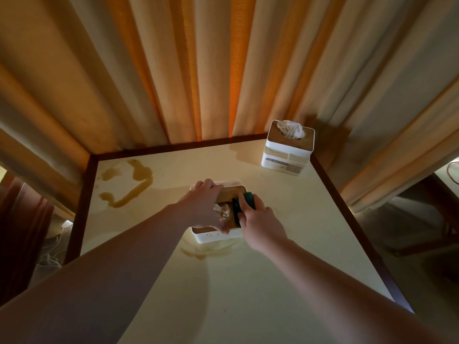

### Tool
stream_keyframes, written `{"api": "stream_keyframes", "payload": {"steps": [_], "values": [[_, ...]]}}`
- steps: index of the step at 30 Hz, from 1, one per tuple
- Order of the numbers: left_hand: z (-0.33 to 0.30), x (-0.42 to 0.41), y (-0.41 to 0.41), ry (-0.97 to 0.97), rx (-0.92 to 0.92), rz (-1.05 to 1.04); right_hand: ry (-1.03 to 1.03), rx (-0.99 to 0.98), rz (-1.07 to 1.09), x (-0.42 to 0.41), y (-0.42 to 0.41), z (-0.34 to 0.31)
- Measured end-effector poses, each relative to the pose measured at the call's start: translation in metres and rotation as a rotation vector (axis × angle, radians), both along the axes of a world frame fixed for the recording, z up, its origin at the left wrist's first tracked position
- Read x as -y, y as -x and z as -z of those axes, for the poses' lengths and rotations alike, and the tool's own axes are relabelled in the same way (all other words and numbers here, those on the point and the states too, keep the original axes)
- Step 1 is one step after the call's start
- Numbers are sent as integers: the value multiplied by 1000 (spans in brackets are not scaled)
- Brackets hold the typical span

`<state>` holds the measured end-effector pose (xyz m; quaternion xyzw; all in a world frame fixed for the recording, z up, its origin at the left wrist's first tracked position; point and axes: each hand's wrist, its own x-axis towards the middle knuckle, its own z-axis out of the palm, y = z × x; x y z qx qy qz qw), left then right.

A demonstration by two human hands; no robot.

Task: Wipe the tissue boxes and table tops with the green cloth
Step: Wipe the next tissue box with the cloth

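We look down on a square, pale cream bench (248, 281) with a smooth, faintly glossy top and a dark brown wooden rim. Near its middle stands a low, white plastic tissue box with a brown wooden lid (229, 193), a crumpled tissue (223, 212) poking up through the lid's slot. Our left hand (203, 207) lies over the left side of this box, fingers curled over its far edge and thumb hooked over the near edge, so its grip clasps the box and steadies it. Our right hand (260, 219) presses a folded, dark green cloth (242, 203) flat onto the wooden lid, its grip pinching the soft cloth between the fingers on top and the thumb at the side. The white front wall of the box shows small brown specks. A second, taller white plastic tissue box with a wooden top (288, 147) stands well apart at the far right corner, with a ruffled white tissue rising from it. Brown, syrupy spill marks (126, 184) curl across the far left of the bench, and a fainter brown smear (198, 252) lies just before the nearer box. Heavy, pleated beige and orange curtains (198, 70) hang behind.
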<state>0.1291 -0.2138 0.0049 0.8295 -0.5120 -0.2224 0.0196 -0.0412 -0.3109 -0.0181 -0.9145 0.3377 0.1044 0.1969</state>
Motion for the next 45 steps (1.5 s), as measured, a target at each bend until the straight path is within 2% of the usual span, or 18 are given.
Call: {"api": "stream_keyframes", "payload": {"steps": [5, 14, 22, 28, 34, 40, 45], "values": [[-1, -1, 0, -2, -7, 6, -53, 68, 30, -15, 22, 5], [-1, 2, 0, -25, -9, 7, -39, -2, 0, 22, -33, -3], [-3, 0, 1, -21, 5, 27, -19, -6, 1, 11, -14, 1], [-1, -1, 0, -16, -2, 23, -78, 101, 14, -3, 21, 12], [-1, 0, 0, -32, 8, 30, -14, 89, 24, 12, -13, 8], [5, -4, -6, 6, 49, 50, -18, 179, 41, 23, -35, 12], [10, -11, -15, 143, -84, 6, -112, 304, 69, 30, -19, 13]]}}
